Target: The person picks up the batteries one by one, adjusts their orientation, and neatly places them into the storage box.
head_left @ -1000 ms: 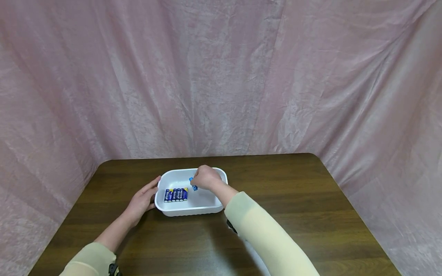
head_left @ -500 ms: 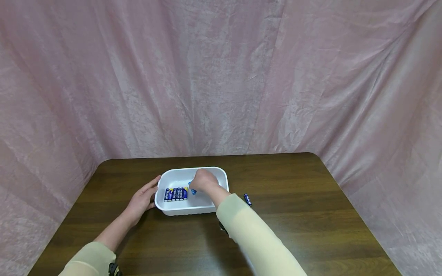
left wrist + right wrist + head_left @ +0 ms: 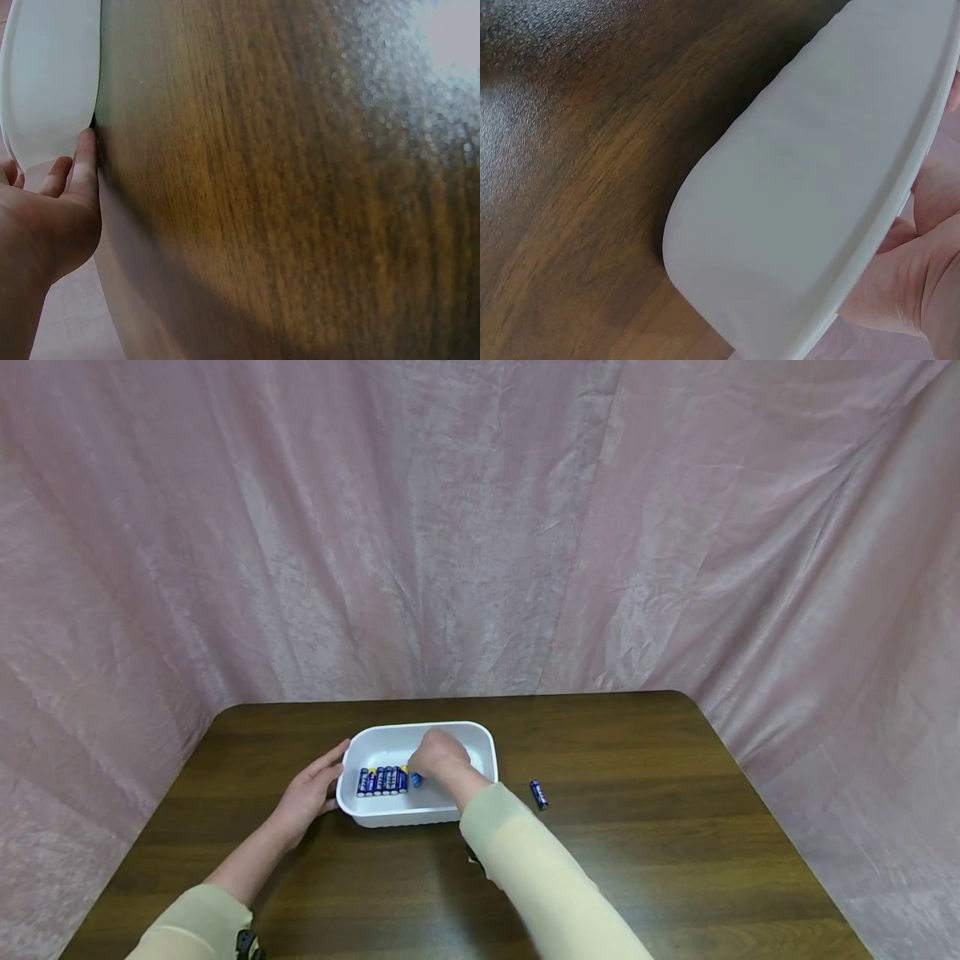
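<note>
In the head view a white plastic basin (image 3: 397, 818) sits on the table. My left hand (image 3: 303, 797) rests against its left end with extended fingers; the left wrist view shows the fingertips (image 3: 86, 142) at the basin's outer wall. Inside the basin, several dark blue batteries (image 3: 382, 782) lie side by side in a row, a few with yellow ends. Just right of that row my right hand (image 3: 440, 755) reaches down and pinches a lighter blue battery (image 3: 417, 781), mostly hidden under the fingers. From the right wrist, the basin's wall (image 3: 802, 165) covers the fingertips.
A single dark blue battery (image 3: 538, 794) lies on the brown wooden table (image 3: 637, 827) to the right of the basin. Pink curtains (image 3: 480, 527) hang behind the table and at its sides.
My right hand has moved slightly left and toward me, bringing the lighter blue battery closer to the row. The loose battery on the table has come out from behind the sleeve. My left hand stays put.
</note>
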A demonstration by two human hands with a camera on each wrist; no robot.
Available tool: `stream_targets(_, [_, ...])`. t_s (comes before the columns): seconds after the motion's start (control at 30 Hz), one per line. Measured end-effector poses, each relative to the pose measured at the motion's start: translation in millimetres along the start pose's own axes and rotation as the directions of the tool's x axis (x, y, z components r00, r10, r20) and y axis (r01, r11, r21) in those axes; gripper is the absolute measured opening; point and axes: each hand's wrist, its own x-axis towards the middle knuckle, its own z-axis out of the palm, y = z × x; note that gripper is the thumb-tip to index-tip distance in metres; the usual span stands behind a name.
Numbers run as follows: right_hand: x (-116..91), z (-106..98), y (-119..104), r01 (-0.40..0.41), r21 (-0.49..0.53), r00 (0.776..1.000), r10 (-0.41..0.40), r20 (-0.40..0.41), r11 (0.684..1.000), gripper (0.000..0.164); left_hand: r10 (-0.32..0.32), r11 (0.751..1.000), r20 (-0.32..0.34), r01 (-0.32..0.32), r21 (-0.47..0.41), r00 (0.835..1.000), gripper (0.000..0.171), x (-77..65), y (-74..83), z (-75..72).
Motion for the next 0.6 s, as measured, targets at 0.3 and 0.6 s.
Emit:
stream_targets(0.3, [4.3,3.0,0.8,0.010,0.011,1.000,-0.010,0.012,1.000,0.017,0.005,1.000,0.001,-0.005,0.002,1.000,0.054,-2.5,2.1,-0.2])
stream_targets(0.6, [0.3,0.6,2.0,0.024,0.017,0.999,-0.025,0.040,1.000,0.009,0.011,1.000,0.002,-0.011,0.004,1.000,0.054,-2.3,2.0,1.0])
